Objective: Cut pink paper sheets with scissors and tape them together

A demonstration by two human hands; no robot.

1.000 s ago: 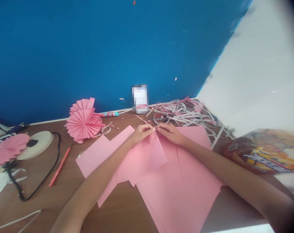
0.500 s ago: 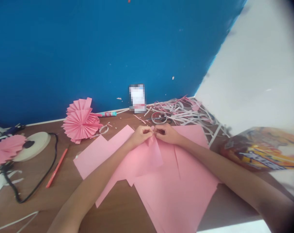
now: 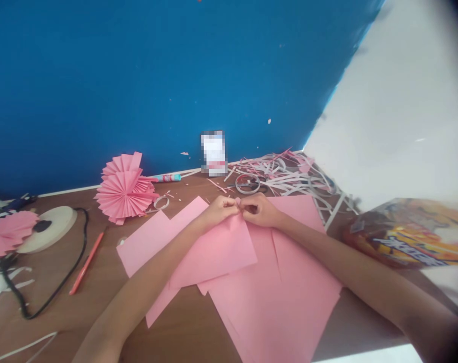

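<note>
Both hands meet at the upper end of a pink sheet of paper, pinching its edge between thumbs and fingers. My left hand is closed on the paper from the left. From the right, my right hand is closed on the same edge, close beside the left fingertips. A small crease stands up just below the fingers, while the rest of the held sheet spreads flat toward me. More pink paper sheets lie beneath it, overlapping on the brown table.
Pleated pink paper rosettes stand at the back left. Near them lie a red pen, a round white disc and a black cable. Tape rolls, paper strips, a phone and a plastic packet surround the sheets.
The held sheet's lower part, raised and folded before, now lies flatter and spreads out over the sheets below. Both hands stay in nearly the same place.
</note>
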